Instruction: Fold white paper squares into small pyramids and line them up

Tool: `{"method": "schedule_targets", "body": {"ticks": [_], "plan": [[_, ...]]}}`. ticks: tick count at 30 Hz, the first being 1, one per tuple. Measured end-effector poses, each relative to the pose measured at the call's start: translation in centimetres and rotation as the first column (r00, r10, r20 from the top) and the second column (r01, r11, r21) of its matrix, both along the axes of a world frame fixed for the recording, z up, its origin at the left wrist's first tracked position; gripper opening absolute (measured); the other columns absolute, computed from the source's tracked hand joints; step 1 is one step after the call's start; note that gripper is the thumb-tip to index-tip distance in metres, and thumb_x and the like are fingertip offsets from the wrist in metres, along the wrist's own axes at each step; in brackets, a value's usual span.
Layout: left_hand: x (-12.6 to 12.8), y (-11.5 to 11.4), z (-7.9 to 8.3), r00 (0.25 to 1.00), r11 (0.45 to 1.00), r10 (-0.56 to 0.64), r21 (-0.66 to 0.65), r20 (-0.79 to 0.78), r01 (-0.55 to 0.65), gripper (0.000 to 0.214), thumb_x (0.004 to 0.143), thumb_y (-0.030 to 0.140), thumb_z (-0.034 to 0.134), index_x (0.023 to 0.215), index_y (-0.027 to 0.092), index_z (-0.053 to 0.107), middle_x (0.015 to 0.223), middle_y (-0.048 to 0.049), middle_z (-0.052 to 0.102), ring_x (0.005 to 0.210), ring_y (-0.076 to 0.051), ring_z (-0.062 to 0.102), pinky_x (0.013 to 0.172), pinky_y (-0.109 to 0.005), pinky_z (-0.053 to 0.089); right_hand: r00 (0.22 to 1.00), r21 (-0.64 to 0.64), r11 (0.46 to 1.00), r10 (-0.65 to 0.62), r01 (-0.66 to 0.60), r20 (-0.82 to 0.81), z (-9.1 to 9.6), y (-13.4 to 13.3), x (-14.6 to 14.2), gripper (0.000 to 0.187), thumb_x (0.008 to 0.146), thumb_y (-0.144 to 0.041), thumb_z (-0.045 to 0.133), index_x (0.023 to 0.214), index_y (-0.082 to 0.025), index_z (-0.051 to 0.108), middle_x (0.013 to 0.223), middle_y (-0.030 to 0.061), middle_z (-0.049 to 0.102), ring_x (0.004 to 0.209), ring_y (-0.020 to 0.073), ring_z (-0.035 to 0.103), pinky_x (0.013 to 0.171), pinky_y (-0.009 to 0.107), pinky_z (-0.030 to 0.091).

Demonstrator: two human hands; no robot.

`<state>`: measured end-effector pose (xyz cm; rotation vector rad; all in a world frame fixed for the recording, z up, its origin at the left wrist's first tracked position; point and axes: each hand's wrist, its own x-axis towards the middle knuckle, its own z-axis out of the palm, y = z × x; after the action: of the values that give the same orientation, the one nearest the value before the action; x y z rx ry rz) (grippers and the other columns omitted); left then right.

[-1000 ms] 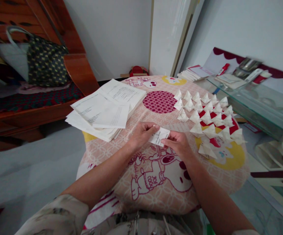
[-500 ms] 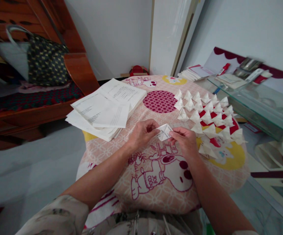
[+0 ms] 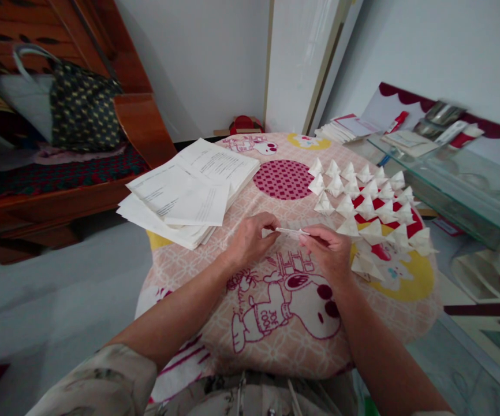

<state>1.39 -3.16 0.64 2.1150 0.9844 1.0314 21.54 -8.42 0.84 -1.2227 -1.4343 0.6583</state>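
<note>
We have one small folded white paper point(image 3: 291, 231) in work, held up between both hands just above the cloth-covered table point(image 3: 213, 289). Left hand point(image 3: 250, 242) pinches one end between thumb and forefinger; right hand point(image 3: 331, 247) has its fingers point(image 3: 317, 231) closed on the other end. Paper is seen nearly edge-on: thin, flat, layered, so we can't make out its creases or any print. We'd judge it part-folded, not yet opened into a peaked shape.

Right of the fingers and running beyond them, we get about twenty peaked paper pieces point(image 3: 366, 205) standing in rough rows; these look done. Left of the fingers and a bit farther out, a thick stack of printed sheets point(image 3: 189, 182) lies flat, slightly fanned. If that's the stock, we'd say plenty is left.
</note>
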Motion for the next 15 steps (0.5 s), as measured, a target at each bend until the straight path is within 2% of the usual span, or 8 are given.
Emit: {"method": "schedule_targets", "body": {"ticks": [3, 5, 8, 11, 13, 15], "plan": [[0.0, 0.1, -0.1, 0.995, 0.991, -0.027, 0.129, -0.092, 0.039, 0.011, 0.080, 0.007, 0.059, 0.080, 0.015, 0.066, 0.083, -0.0045, 0.068, 0.082, -0.016, 0.061, 0.079, -0.028, 0.045, 0.948, 0.196, 0.976, 0.031, -0.097, 0.315, 0.7, -0.6, -0.2, 0.012, 0.087, -0.023, 0.065, 0.085, -0.023, 0.077, 0.086, 0.0059, 0.075, 0.079, 0.0205, 0.067, 0.072, 0.035, 0.052], [-0.1, 0.2, -0.4, 0.984, 0.982, -0.058, 0.168, -0.171, 0.087, 0.011, 0.081, 0.007, 0.058, 0.079, 0.015, 0.066, 0.082, -0.0058, 0.067, 0.081, -0.017, 0.061, 0.078, -0.029, 0.045, 0.866, 0.233, 0.955, 0.043, -0.182, 0.499, 1.0, -1.0, -0.4, 0.018, 0.090, -0.019, 0.059, 0.086, -0.023, 0.077, 0.088, 0.0069, 0.075, 0.082, 0.0210, 0.065, 0.077, 0.036, 0.050], [-0.4, 0.5, -0.9, 0.937, 0.966, -0.141, 0.163, -0.320, 0.201, 0.014, 0.083, 0.007, 0.058, 0.077, 0.014, 0.068, 0.080, -0.0073, 0.067, 0.082, -0.019, 0.061, 0.077, -0.029, 0.046, 0.715, 0.185, 0.933, 0.098, -0.307, 0.693, 0.7, -1.4, -0.7, 0.025, 0.093, -0.015, 0.054, 0.082, -0.021, 0.075, 0.085, 0.0070, 0.073, 0.080, 0.0201, 0.060, 0.075, 0.035, 0.047], [-1.2, 0.6, -1.1, 0.881, 0.945, -0.229, 0.121, -0.414, 0.303, 0.020, 0.083, 0.004, 0.057, 0.084, 0.016, 0.073, 0.092, -0.0085, 0.071, 0.092, -0.021, 0.063, 0.083, -0.030, 0.048, 0.573, 0.108, 0.905, 0.164, -0.411, 0.803, 0.0, -1.5, -1.1, 0.026, 0.093, -0.014, 0.054, 0.075, -0.021, 0.072, 0.080, 0.0065, 0.070, 0.086, 0.0219, 0.056, 0.075, 0.035, 0.044], [-1.9, 0.4, -1.0, 0.872, 0.945, -0.241, 0.104, -0.426, 0.311, 0.024, 0.084, 0.005, 0.056, 0.091, 0.018, 0.075, 0.104, -0.0086, 0.072, 0.100, -0.021, 0.064, 0.088, -0.031, 0.048, 0.505, 0.064, 0.883, 0.205, -0.465, 0.838, -0.6, -1.5, -1.3, 0.025, 0.093, -0.014, 0.055, 0.073, -0.020, 0.069, 0.079, 0.0064, 0.068, 0.090, 0.0232, 0.055, 0.076, 0.035, 0.043], [-2.4, -0.1, -0.7, 0.889, 0.960, -0.207, 0.091, -0.409, 0.266, 0.025, 0.087, 0.007, 0.053, 0.093, 0.018, 0.075, 0.107, -0.0094, 0.072, 0.102, -0.021, 0.065, 0.089, -0.031, 0.049, 0.460, 0.028, 0.868, 0.235, -0.495, 0.856, -1.1, -1.5, -1.5, 0.025, 0.093, -0.014, 0.055, 0.072, -0.019, 0.067, 0.078, 0.0065, 0.067, 0.087, 0.0223, 0.055, 0.075, 0.035, 0.044]]}}
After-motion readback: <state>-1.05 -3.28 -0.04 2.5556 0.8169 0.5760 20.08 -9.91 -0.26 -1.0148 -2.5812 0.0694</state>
